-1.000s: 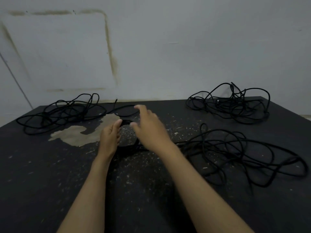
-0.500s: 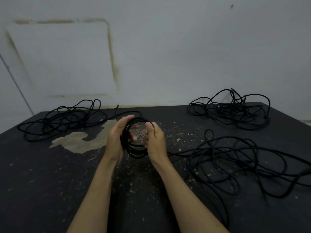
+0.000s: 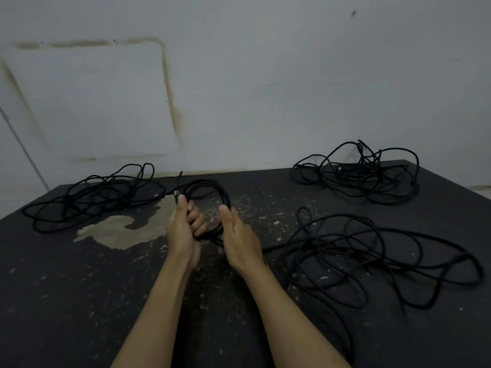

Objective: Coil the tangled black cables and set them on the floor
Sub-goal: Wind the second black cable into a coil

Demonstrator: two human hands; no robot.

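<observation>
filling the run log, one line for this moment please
left hand grips coil | right hand holds coil | three tangles on floor

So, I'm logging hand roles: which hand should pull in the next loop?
Probably the right hand: the loose cable trails off on its side, while the left hand grips the coil.

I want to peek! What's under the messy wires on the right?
Under the right tangle only the dark speckled floor shows between the loops. Anything directly beneath the strands themselves is covered.
</observation>
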